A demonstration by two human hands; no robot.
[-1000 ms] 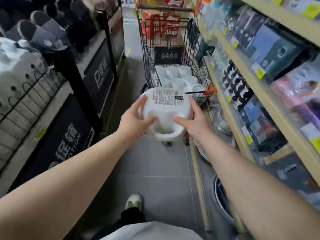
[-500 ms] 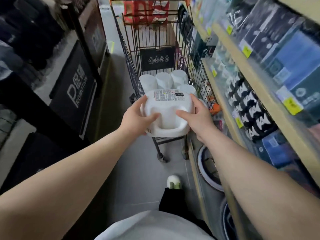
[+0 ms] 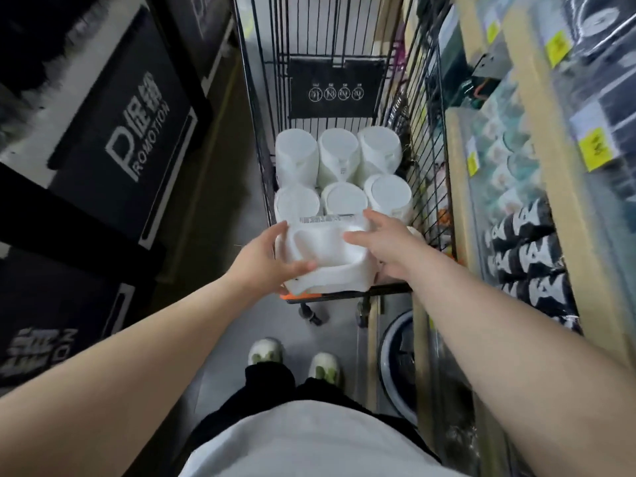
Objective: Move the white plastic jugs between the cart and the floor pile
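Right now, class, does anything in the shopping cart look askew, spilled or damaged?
Nothing stands out. Six white containers sit in tidy rows in the cart; the left hand and right hand hold a seventh container over its near end.

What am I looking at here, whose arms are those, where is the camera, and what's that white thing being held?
The camera sits on a person's head and looks forward and down, so the two bare arms are that person's own. The left hand and right hand hold a white plastic container from either side, over the near end of a wire shopping cart. It has a moulded handle and a printed label. Six similar white containers lie in the cart in two rows. Store shelves with yellow price tags run along the right; black promotion signs stand on the left. Below are the person's shoes.
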